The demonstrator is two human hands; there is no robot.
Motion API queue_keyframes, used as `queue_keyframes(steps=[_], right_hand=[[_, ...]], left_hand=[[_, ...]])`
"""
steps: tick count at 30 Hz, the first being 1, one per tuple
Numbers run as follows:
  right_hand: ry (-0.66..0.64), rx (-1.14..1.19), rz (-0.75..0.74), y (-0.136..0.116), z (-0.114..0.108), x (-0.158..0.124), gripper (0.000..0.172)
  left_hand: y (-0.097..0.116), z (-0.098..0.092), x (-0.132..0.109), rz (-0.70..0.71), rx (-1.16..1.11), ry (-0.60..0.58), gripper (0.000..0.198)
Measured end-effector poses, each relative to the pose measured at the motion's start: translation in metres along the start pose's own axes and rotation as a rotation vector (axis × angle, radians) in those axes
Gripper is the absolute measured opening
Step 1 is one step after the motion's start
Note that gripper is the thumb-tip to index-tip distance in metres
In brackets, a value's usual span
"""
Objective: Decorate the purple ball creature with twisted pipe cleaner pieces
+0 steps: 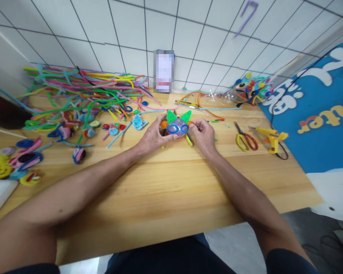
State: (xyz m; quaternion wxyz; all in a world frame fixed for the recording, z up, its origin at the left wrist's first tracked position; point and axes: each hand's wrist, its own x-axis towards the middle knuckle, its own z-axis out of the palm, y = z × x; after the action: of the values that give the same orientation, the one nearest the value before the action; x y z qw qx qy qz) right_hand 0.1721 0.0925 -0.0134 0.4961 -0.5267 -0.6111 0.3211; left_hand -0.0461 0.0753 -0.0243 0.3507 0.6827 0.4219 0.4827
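Note:
A small craft figure (177, 128) made of pipe cleaners is in the middle of the table, with green pointed ears, a purple body and blue rings like glasses. My left hand (156, 136) grips it from the left side, thumb on the front below the rings. At the figure's right side, the fingers of my right hand (203, 134) are pinched at a small orange coil (191, 125), which they partly cover. Yellow and black strips (189, 140) stick out beneath the figure.
Scissors (246, 139) and a yellow glue gun (271, 139) lie to the right. Behind are a utility knife (187, 103), a phone (164, 71) against the tiled wall and a bag of bright pieces (253, 90). Pipe cleaners (88, 85) heap at the left, near several small figures (60, 131).

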Motion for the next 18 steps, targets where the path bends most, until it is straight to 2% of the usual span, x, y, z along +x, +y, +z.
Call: queue_keyframes(steps=[6,12,15,18], right_hand=[[0.061,-0.043,0.0,0.002,-0.006,-0.004,0.024],[0.065,-0.008,-0.017,0.003,-0.012,-0.007,0.033],[0.052,0.013,-0.052,-0.002,-0.014,0.001,0.03],[0.006,0.008,-0.089,-0.009,-0.013,0.012,0.025]], left_hand=[[0.004,0.0,-0.001,-0.009,0.017,0.001,0.08],[0.001,0.001,-0.002,-0.072,-0.1,-0.014,0.09],[-0.002,0.001,-0.001,-0.092,-0.109,-0.006,0.087],[-0.004,0.001,0.0,-0.048,-0.096,-0.013,0.083]])
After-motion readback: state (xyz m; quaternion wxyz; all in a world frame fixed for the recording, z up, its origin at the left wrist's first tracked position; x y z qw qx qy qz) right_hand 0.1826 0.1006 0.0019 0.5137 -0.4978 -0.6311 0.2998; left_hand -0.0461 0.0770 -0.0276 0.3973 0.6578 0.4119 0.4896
